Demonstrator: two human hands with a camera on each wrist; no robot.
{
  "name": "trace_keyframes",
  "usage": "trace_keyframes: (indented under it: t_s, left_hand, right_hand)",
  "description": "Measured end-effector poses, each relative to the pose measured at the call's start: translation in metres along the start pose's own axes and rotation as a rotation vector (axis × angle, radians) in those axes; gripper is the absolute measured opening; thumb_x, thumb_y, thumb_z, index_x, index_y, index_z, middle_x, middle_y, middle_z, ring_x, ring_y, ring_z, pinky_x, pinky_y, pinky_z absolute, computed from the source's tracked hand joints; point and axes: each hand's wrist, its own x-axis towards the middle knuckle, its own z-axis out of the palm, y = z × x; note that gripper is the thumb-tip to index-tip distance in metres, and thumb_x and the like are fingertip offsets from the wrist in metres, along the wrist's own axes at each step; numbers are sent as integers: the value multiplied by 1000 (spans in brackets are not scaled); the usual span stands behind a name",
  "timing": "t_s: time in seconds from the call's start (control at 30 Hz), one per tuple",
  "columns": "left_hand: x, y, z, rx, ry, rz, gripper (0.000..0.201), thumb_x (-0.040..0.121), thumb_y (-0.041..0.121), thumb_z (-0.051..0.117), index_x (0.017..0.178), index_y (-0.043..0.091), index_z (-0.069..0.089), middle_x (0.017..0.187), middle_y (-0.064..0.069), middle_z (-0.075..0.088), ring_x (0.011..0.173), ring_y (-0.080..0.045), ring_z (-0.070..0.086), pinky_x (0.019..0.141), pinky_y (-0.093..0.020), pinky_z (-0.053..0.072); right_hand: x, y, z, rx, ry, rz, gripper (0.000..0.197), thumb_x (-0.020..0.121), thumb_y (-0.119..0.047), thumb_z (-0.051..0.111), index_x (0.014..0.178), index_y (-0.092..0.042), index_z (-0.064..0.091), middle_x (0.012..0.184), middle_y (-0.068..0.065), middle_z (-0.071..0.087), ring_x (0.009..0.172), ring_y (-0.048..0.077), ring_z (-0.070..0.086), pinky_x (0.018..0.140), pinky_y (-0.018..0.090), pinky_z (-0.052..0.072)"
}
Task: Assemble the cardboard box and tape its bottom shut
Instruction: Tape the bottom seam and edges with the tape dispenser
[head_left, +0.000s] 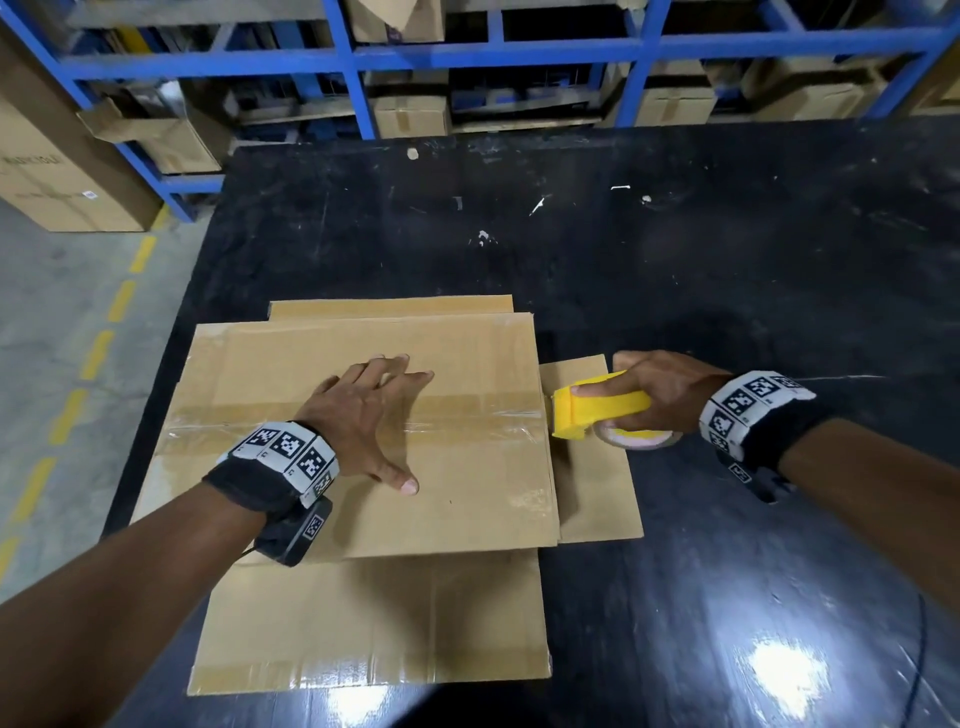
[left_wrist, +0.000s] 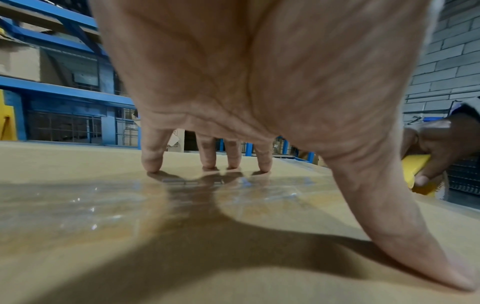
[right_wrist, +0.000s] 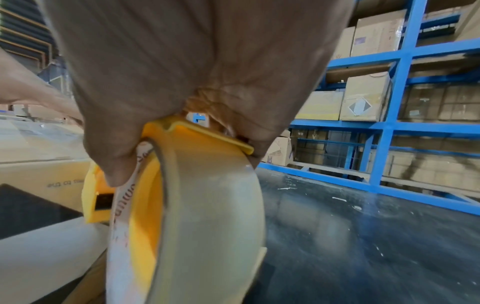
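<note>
The brown cardboard box (head_left: 467, 483) stands bottom-up on the black table (head_left: 727, 260), its lower flaps splayed flat around it. A strip of clear tape (head_left: 467, 421) runs left to right along the centre seam of the closed flaps. My left hand (head_left: 371, 421) lies spread on the box, fingertips (left_wrist: 153, 164) and thumb pressing on the cardboard beside the glossy tape (left_wrist: 103, 201). My right hand (head_left: 654, 392) grips a yellow tape dispenser (head_left: 597, 408) at the box's right edge, over a splayed flap. In the right wrist view the tape roll (right_wrist: 215, 216) fills the yellow dispenser (right_wrist: 96, 197).
Blue steel racking (head_left: 493, 52) loaded with cartons lines the far side of the table. A large carton (head_left: 62, 171) stands on the grey floor at left, beside a dashed yellow line (head_left: 93, 358). The table's right half carries only white specks and scraps.
</note>
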Motion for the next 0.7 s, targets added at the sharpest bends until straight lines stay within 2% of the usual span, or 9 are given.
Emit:
trace_keyframes:
  t_s: [0.07,0.13,0.17,0.27,0.37,0.43,0.5,0.6,0.7]
  left_hand:
    - [-1,-2,0,-21,2,-4,146,40,90,73,156,55,-8,171,12,-4,157,-22,9,123,-57,24]
    - [-1,-4,5,-39,-7,16,145,42,90,73,156,56,-11,171,13,-9,159,-21,0,124,-59,19]
    - [-1,-4,6,-55,-3,12,145,44,88,74,156,56,-11,171,14,-12,159,-21,-4,124,-61,16]
    - [-1,9,4,-81,-13,-23,135,54,79,78,159,48,-1,168,10,-6,157,-23,0,124,-63,13]
    - [-1,28,5,-130,126,-44,118,61,84,67,156,41,12,159,1,12,149,-30,17,120,-63,24]
    - [0,39,14,-162,165,-2,114,65,84,60,158,47,6,163,1,6,155,-33,4,122,-67,16]
    - [0,49,25,-189,148,67,107,75,80,55,160,48,-2,170,3,-11,158,-28,-18,124,-66,0]
    - [0,59,36,-209,129,103,99,85,73,51,163,43,-4,170,3,-26,153,-23,-32,123,-56,-16]
    - [1,57,35,-441,212,79,96,78,70,49,163,37,19,172,7,-1,159,-20,-14,127,-51,-8]
  right_hand:
    - [-11,4,14,-47,-113,36,40,83,-56,57,123,-54,61,110,-6,63,100,18,61,88,32,50]
    - [-25,9,31,93,-127,138,28,81,-58,49,105,-58,64,89,-7,68,78,18,65,77,36,56]
    - [-26,13,36,123,-66,197,25,82,-60,50,104,-62,61,92,-5,67,80,20,65,77,37,55]
    - [-29,10,35,282,158,354,44,84,-62,62,127,-58,56,96,-4,54,95,25,60,82,36,46]
    - [-30,-12,17,440,447,359,57,80,-59,68,135,-52,54,95,2,55,93,31,63,81,38,48]
    - [-32,-33,1,560,662,328,64,78,-61,65,139,-49,51,98,3,60,93,29,64,84,40,50]
    - [-30,-59,-9,756,840,291,64,80,-50,71,141,-43,51,110,-4,64,102,23,62,91,39,48]
    - [-16,-107,-17,873,952,291,67,80,-30,73,142,-37,48,123,-15,60,113,16,56,95,33,44]
    - [1,-148,-6,926,919,344,73,79,-36,71,144,-43,40,113,-7,53,105,17,57,87,32,44]
